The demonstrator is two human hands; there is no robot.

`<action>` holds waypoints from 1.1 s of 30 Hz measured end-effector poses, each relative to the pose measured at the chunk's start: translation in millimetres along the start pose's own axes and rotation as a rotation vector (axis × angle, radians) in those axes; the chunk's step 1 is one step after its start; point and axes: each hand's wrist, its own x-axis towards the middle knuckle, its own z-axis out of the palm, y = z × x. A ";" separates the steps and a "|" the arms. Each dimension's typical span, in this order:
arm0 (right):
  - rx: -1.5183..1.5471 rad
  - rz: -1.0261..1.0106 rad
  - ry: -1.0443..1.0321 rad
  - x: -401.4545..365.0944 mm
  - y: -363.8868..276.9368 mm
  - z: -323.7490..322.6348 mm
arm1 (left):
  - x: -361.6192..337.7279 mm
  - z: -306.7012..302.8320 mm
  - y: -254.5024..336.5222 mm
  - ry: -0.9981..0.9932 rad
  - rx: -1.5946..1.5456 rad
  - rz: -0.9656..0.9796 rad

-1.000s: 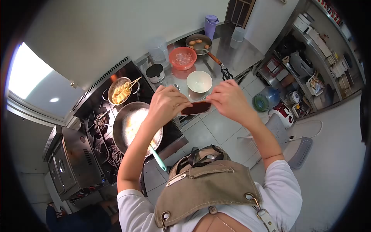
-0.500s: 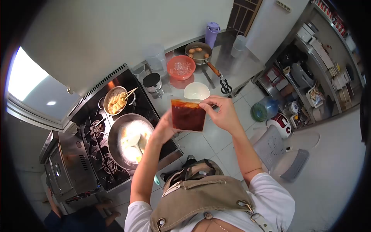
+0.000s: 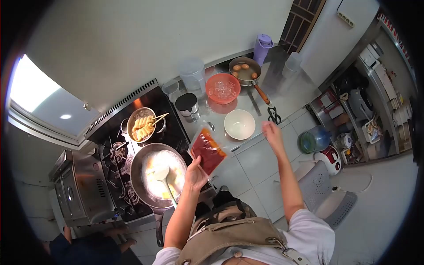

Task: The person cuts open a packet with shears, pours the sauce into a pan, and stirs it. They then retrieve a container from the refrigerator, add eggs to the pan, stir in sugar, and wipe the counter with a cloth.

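My left hand (image 3: 195,175) holds a clear pouch of dark red sauce (image 3: 206,149) upright by its lower edge, beside the right rim of a large wok (image 3: 143,194). The wok holds pale liquid and a ladle (image 3: 161,174). My right hand (image 3: 272,134) is empty, fingers loosely extended, over the front edge of the steel counter (image 3: 287,95), near a white bowl (image 3: 239,124) and black scissors (image 3: 274,115).
A small pot with skewers (image 3: 143,124) sits on the back burner. On the counter stand an orange bowl (image 3: 223,88), a pan with eggs (image 3: 245,71), a purple jug (image 3: 262,47) and clear containers. Shelves with appliances fill the right. Another person (image 3: 84,247) crouches at lower left.
My right hand let go of the pouch and moved right toward the counter edge. The left hand alone carries the pouch, which has shifted lower and closer to the wok.
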 end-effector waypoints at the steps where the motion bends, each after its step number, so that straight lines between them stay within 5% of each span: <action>1: -0.326 -0.079 0.151 28.6 29.1 -8.4 | -10.4 9.3 4.1 -0.085 -0.041 0.034; 3: -0.739 -0.173 0.310 80.3 105.9 -23.6 | -15.2 -6.6 12.0 -0.243 -0.103 0.115; 5: -0.786 -0.113 0.233 105.0 126.9 -39.5 | -27.8 -9.9 18.8 -0.286 -0.089 0.153; 9: -0.853 0.122 0.241 138.3 150.0 -39.0 | -56.5 -22.8 31.0 -0.106 -0.097 0.235; 12: -1.097 0.073 0.324 142.0 146.8 -33.9 | -74.0 -23.9 39.0 -0.032 -0.119 0.242; 33: -1.000 0.195 0.136 161.0 134.6 -42.0 | -152.8 -40.1 76.9 0.155 -0.051 0.564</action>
